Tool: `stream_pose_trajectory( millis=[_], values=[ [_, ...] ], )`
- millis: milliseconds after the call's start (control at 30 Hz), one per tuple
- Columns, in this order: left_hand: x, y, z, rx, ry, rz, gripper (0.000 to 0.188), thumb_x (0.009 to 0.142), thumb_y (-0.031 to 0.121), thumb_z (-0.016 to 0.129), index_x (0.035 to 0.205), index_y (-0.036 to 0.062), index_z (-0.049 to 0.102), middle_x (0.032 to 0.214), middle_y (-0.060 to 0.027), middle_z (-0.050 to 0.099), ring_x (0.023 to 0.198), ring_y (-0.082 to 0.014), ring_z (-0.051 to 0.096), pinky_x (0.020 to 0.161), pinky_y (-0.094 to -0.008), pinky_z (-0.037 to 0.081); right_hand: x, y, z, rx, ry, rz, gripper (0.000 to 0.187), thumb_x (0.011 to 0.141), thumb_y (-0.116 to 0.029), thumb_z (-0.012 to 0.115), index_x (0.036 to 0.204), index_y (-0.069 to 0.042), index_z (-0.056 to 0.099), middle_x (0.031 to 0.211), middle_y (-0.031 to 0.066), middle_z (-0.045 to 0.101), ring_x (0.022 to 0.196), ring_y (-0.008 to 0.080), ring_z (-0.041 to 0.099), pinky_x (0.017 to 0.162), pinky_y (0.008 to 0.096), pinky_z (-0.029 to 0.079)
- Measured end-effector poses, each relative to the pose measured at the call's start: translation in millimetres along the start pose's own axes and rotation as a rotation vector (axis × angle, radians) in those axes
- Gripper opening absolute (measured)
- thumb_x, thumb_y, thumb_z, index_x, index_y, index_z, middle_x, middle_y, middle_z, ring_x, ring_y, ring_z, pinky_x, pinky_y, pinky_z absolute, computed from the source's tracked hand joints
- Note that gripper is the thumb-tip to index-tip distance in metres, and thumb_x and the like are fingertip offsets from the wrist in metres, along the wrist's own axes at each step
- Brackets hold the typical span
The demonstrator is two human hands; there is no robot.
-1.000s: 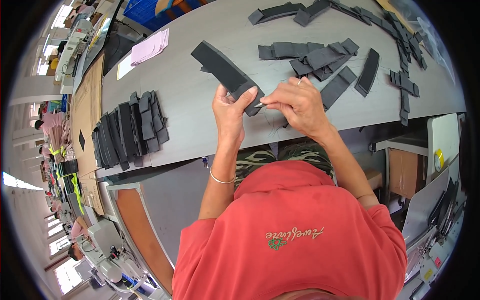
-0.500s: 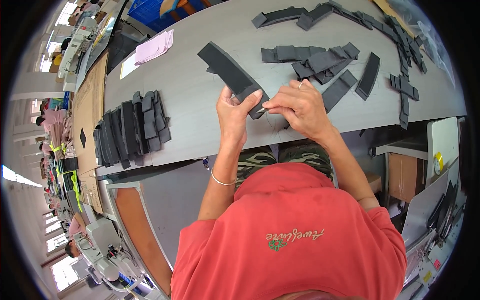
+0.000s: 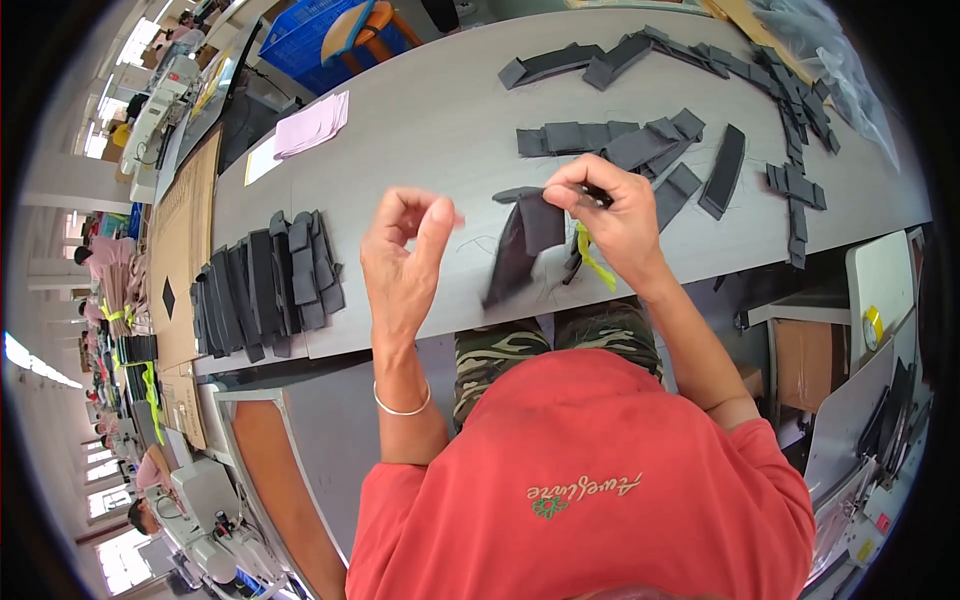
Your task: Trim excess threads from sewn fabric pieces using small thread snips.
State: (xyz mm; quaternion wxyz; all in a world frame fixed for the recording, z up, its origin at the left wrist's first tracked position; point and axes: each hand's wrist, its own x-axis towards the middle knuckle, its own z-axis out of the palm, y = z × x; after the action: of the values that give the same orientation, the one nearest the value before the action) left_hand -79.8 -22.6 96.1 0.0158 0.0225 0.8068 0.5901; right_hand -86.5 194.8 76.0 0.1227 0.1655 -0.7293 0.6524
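Now my left hand (image 3: pixel 408 240) has let go: its thumb and curled fingers stand apart around nothing, while my right hand (image 3: pixel 607 208) pinches the dark strip (image 3: pixel 540 226) by its upper end and alone carries it. The strip hangs folded between my hands, its lower end blurred. A yellow-green strap (image 3: pixel 593 258) shows just below my right hand. Bare bench (image 3: pixel 430 130) stretches beyond my left hand; the row of strips (image 3: pixel 264 285) stands to its left, loose strips (image 3: pixel 650 143) crowd beyond my right.
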Motion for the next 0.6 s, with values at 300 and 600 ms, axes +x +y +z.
stream_pose_trajectory(
  millis=[300, 600],
  values=[
    [-9.5, -11.8, 48.9, -0.605, -0.218, -0.020, 0.023, 0.099, 0.020, 0.046, 0.116, 0.0051, 0.039, 0.091, -0.0119, 0.064, 0.067, -0.0181, 0.065, 0.060, -0.0263, 0.054, 3.6, 1.9, 12.0, 0.107, -0.067, 0.195, 0.014, 0.080, -0.005, 0.069, 0.093, -0.001, 0.065, 0.078, 0.0020, 0.062, 0.073, 0.0063, 0.054, 0.066, 0.0234, 0.045],
    [-3.2, -20.0, 34.9, -0.606, -0.235, -0.124, 0.022, 0.099, 0.020, 0.045, 0.109, 0.0011, 0.043, 0.103, -0.0220, 0.064, 0.063, -0.0190, 0.065, 0.053, -0.0271, 0.055, 15.2, 6.8, -5.2, -0.541, -0.137, -0.288, 0.020, 0.077, -0.010, 0.068, 0.097, -0.015, 0.068, 0.079, -0.0011, 0.061, 0.067, 0.0193, 0.048, 0.064, 0.0306, 0.034]
  ],
)
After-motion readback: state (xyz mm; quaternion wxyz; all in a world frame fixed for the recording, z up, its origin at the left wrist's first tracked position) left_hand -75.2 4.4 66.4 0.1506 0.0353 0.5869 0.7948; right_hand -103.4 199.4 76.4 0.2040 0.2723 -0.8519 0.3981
